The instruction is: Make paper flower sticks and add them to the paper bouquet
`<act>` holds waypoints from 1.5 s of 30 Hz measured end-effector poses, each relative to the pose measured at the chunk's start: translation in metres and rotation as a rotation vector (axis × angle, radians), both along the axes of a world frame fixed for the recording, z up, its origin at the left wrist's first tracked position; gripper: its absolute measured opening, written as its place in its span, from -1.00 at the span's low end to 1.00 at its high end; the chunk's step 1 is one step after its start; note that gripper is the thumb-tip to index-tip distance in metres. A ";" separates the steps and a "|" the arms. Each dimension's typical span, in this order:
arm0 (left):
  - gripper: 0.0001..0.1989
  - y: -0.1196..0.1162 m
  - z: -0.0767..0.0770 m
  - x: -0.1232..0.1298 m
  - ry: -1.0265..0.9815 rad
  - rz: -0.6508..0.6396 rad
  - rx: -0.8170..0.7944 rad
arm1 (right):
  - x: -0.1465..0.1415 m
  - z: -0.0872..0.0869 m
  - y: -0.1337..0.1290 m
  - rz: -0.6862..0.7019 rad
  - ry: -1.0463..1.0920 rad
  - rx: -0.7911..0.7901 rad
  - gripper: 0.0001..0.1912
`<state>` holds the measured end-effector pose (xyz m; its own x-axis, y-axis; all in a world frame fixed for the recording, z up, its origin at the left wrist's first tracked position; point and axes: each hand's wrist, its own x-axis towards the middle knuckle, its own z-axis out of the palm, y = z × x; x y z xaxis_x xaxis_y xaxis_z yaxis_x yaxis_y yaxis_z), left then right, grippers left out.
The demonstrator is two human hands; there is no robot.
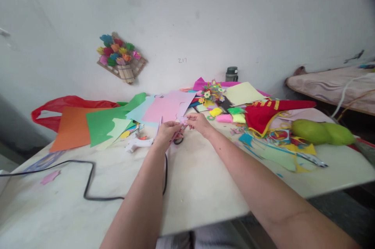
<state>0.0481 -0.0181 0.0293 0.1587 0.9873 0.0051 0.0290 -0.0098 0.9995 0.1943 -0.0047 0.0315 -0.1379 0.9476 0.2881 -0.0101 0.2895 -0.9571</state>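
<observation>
Pinching a small lilac paper piece [183,120], the left hand [168,131] and right hand [199,123] meet over the tabletop [202,190], fingers narrowed on it. A dark looped handle [178,140] lies just below them. Left of the left hand sits a white glue gun [138,144]; a black cord [102,199] bends across the left part. Beyond the hands, a pink sheet [164,106] limits room; bare surface opens between the forearms to the near edge. Farther out, an orange sheet [73,128] reaches toward the left edge, and paper scraps [279,157] crowd the right.
</observation>
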 end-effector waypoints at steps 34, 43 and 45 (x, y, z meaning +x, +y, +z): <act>-0.68 -0.007 0.009 0.000 0.063 -0.067 -0.056 | 0.002 -0.009 0.007 -0.145 -0.247 0.072 -0.67; -0.71 -0.003 0.006 -0.001 0.066 -0.025 -0.036 | 0.006 -0.009 0.007 -0.027 -0.098 -0.069 -0.62; -0.71 -0.003 0.005 -0.002 0.060 -0.028 -0.027 | 0.006 -0.011 0.008 -0.025 -0.109 -0.070 -0.63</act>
<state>0.0465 -0.0210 0.0344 0.1855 0.9821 -0.0317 0.0894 0.0153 0.9959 0.2002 0.0034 0.0209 -0.1406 0.9684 0.2060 0.1013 0.2210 -0.9700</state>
